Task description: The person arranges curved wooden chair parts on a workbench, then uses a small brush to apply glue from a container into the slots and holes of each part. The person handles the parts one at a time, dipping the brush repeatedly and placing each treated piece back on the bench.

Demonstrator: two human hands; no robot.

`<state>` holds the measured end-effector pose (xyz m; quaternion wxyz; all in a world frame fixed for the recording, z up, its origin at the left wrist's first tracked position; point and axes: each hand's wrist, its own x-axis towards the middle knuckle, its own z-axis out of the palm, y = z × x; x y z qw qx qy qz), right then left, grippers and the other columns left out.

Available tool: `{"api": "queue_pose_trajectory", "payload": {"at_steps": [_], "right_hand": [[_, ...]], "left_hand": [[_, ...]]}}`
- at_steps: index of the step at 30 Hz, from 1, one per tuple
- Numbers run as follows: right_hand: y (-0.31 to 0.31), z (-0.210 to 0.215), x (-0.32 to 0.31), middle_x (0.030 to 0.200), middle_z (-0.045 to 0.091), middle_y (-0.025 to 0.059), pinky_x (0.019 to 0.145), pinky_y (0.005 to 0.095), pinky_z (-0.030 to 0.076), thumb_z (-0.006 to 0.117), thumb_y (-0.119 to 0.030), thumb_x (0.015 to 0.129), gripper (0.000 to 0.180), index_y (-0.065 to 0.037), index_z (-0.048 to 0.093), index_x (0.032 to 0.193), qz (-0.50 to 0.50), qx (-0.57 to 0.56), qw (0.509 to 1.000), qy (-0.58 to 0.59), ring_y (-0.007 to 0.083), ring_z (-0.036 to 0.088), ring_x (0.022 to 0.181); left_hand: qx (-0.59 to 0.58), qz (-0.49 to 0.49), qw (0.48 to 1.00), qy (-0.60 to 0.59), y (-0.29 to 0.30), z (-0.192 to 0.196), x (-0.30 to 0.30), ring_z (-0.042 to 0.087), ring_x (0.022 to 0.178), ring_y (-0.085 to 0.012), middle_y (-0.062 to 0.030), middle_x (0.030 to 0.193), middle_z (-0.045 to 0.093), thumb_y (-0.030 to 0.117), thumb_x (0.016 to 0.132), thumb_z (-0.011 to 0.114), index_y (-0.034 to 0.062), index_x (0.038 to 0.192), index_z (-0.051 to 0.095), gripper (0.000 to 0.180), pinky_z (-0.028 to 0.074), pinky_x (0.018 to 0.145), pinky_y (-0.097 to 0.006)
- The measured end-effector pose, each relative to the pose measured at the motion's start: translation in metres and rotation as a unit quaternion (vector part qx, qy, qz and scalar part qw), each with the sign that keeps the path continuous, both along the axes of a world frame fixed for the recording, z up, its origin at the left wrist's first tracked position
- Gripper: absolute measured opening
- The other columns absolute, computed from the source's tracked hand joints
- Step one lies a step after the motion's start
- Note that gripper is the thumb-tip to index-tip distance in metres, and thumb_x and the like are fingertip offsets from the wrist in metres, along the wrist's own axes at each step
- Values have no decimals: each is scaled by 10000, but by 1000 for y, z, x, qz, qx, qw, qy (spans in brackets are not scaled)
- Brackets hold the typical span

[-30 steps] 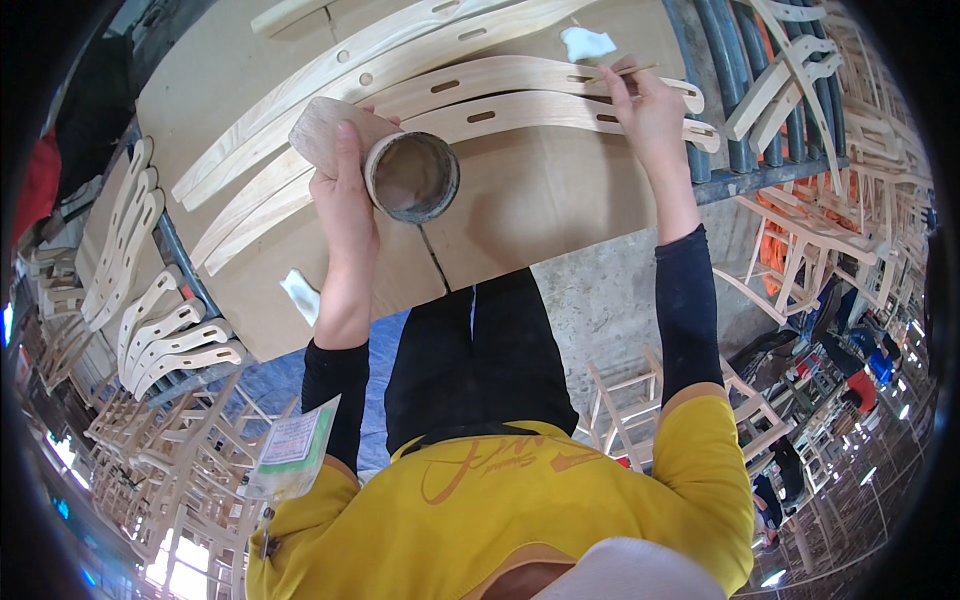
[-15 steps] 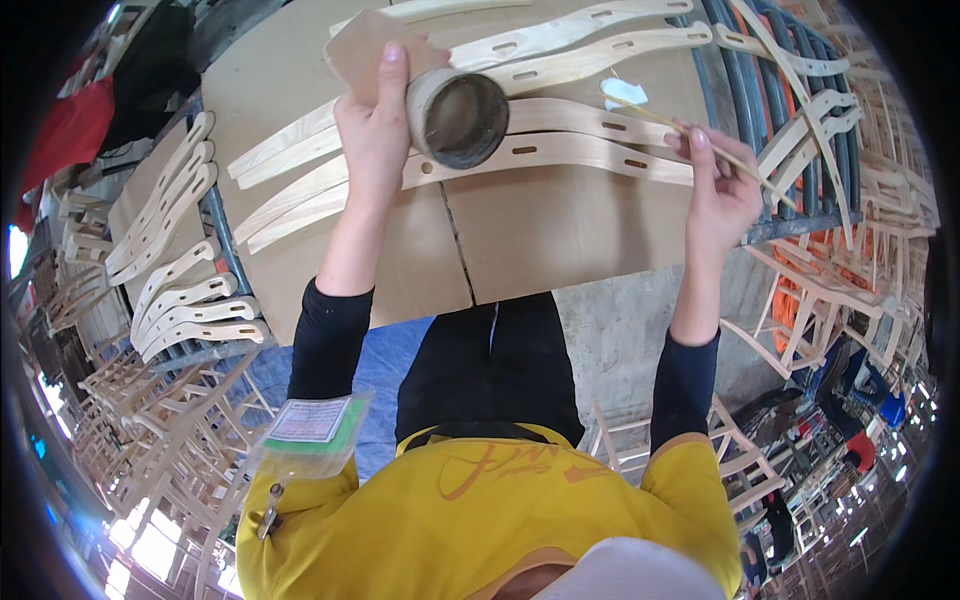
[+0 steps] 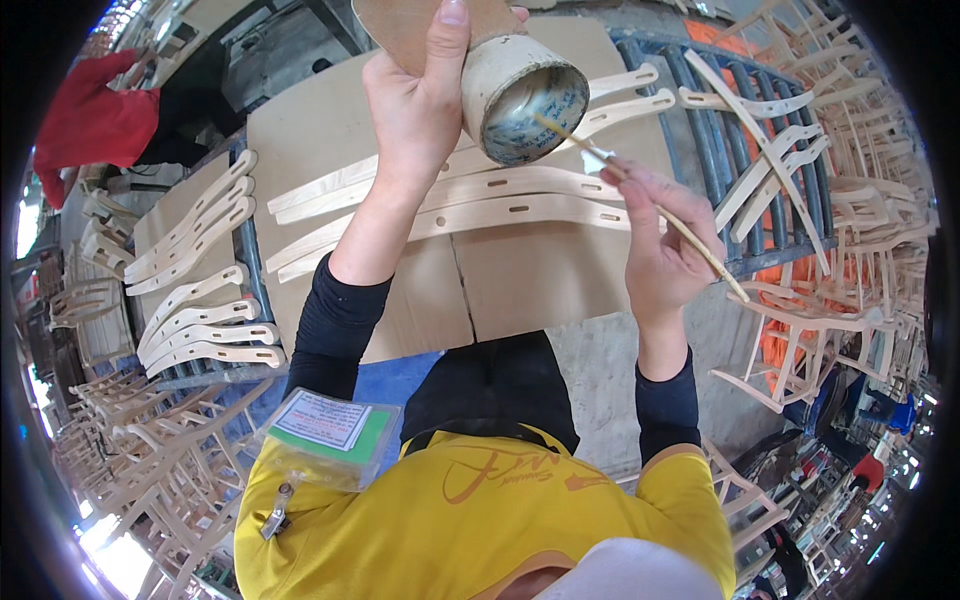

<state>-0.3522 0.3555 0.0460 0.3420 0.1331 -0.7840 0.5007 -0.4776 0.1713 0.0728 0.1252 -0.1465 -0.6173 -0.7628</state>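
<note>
My left hand [image 3: 415,105] grips a round, worn cup [image 3: 520,100] together with a flat brown sheet [image 3: 395,30] behind it. The cup is tipped so that its mouth faces me, showing a pale inside with bluish marks. My right hand [image 3: 665,235] is closed on a thin wooden stick [image 3: 702,252], whose far tip reaches the cup's mouth. Whether the tip touches the inside, I cannot tell. Below both hands lie several pale, curved wooden slats [image 3: 545,208] with slots. A small white scrap [image 3: 597,158] lies near the stick, partly hidden by it.
Brown cardboard [image 3: 540,275] covers the worktable. More curved wooden parts are stacked on a rack [image 3: 200,330] at left, and others lie on metal bars [image 3: 740,150] at right. Chair frames [image 3: 800,340] stand around. At the far left is a person in red [image 3: 100,120].
The cup has shifted farther away and right, with more of its inside showing. My right hand has come left, bringing the stick's tip from near the white scrap to the cup's mouth.
</note>
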Motion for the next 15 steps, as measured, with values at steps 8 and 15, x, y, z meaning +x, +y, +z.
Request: {"api": "queue_pose_trajectory", "payload": {"at_steps": [8,15], "right_hand": [[-15,60,11,1076,716,250,863,366,594,647,72,937,114,63,591,1036,36,-35,999,-5,298,741,949],[-25,93,12,1132,691,269,920,390,594,637,61,947,118,61,577,1048,45,24,998,41,308,718,1019]], "left_hand": [[23,21,991,133,-7,73,6,716,913,-195,-146,1018,742,298,1068,525,-73,1199,641,410,571,817,-320],[71,2,983,168,-16,114,16,719,924,-204,-161,1031,737,308,1064,534,-88,1237,615,440,574,835,-328]]}}
